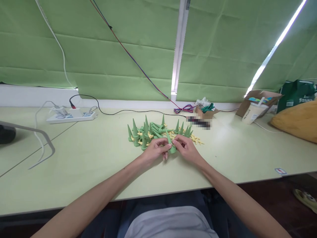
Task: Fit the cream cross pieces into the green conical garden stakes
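Just in front of the pile, a green cone-shaped plastic spike (172,149) stands point up, tilted slightly, between my two hands. My left hand (156,150) is closed on it, with thumb and fingers around its lower part. The fingers of my right hand (186,147) are pinched together against the spike's right side; whatever lies between their tips is hidden. Behind my hands, several green spikes (144,142) stand upright on the left, some with small yellow valve-like pieces on them. Other green spikes (156,129) lie in a heap, and loose yellow pieces (197,140) are scattered at right.
A white power strip (71,116) with plugs and cables sits back left on the table (99,172). A small open carton (206,113), a pixelated dark item (198,121), a drink cup (254,112) and a larger box (244,104) stand toward the back right.
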The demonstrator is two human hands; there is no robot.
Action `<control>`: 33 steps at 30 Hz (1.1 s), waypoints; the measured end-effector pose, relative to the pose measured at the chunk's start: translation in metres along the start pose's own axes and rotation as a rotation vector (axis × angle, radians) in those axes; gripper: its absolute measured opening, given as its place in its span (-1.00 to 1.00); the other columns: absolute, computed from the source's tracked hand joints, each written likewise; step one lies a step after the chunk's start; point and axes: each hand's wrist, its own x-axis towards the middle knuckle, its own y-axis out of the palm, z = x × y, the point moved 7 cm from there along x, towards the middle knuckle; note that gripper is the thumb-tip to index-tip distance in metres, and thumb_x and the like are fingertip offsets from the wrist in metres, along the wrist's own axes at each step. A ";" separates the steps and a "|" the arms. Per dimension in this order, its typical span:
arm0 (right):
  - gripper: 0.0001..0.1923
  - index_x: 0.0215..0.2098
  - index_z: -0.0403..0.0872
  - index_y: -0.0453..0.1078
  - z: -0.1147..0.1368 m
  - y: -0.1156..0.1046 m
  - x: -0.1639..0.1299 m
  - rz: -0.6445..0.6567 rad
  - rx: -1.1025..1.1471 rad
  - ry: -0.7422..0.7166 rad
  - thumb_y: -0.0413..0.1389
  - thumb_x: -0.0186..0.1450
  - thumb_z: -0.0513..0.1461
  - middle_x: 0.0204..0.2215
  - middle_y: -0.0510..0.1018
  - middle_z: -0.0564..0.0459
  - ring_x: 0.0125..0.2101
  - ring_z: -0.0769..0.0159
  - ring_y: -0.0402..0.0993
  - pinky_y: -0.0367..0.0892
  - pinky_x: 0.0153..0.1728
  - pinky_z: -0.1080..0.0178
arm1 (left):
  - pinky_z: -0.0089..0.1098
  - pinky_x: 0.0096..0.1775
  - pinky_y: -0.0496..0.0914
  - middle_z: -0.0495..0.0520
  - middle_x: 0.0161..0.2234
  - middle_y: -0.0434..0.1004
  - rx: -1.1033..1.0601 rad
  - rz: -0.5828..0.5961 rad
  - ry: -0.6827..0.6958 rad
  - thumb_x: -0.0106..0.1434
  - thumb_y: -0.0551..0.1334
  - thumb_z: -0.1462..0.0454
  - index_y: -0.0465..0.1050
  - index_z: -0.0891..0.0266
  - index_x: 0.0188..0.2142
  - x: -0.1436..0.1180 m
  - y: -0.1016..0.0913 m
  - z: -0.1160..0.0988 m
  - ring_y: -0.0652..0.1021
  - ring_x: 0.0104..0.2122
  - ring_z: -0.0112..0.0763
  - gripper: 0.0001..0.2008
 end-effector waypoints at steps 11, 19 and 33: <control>-0.68 -0.46 -0.05 0.23 -0.001 -0.001 0.002 -0.027 -0.025 -0.002 -0.02 0.37 -0.06 -0.62 0.17 0.18 -0.59 0.41 0.05 -0.04 -0.56 0.31 | -0.45 -0.59 0.29 -0.11 -0.70 0.29 0.309 -0.120 0.145 0.27 0.18 0.08 0.27 0.22 -0.46 -0.005 0.000 -0.010 0.41 -0.69 -0.45 -0.70; -0.68 -0.45 -0.04 0.21 -0.004 0.000 0.002 -0.039 0.024 0.026 -0.02 0.36 -0.03 -0.65 0.11 0.20 -0.62 0.42 0.02 -0.05 -0.57 0.31 | -0.46 -0.57 0.27 -0.04 -0.53 0.28 0.485 -0.260 0.291 0.27 0.17 0.12 0.16 0.23 -0.56 -0.008 -0.004 -0.019 0.40 -0.61 -0.51 -0.65; -0.70 -0.47 -0.05 0.22 0.002 0.000 0.000 0.000 -0.071 -0.019 -0.04 0.39 -0.10 -0.62 0.15 0.18 -0.59 0.41 0.02 -0.04 -0.55 0.30 | -0.50 -0.65 0.26 -0.07 -0.75 0.33 0.260 -0.027 0.057 0.24 0.21 0.03 0.38 0.29 -0.45 -0.002 -0.002 -0.006 0.34 -0.77 -0.53 -0.65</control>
